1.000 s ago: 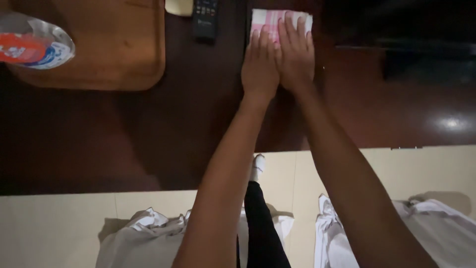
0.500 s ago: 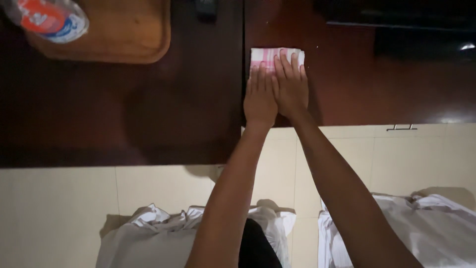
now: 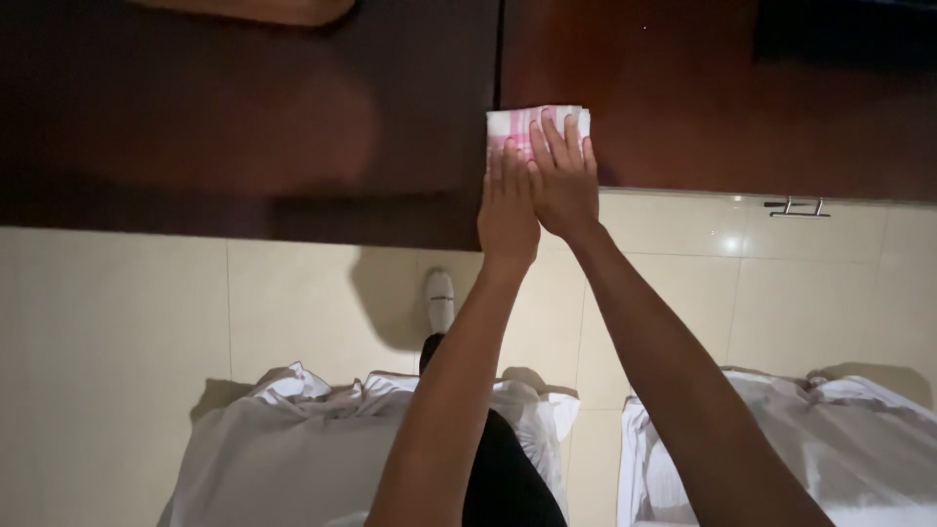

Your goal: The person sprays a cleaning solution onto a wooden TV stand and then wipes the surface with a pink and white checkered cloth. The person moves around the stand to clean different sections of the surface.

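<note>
A small folded cloth, white with pink checks, lies on a dark wooden table near its front edge. My left hand lies flat, fingers together, its fingertips on the cloth's near left part. My right hand lies flat beside it, fingers slightly spread, covering most of the cloth's right side. The two hands touch along their inner edges. Neither hand grips anything.
Below the table edge is a pale tiled floor. Two heaps of white fabric lie on the floor at left and right. A foot in a white sock shows under the table. A metal handle sits at the right.
The view has tilted down: the table, cloth and hands sit lower relative to the floor, and the wooden board and bottle have left the frame. Both hands stay flat on the cloth.
</note>
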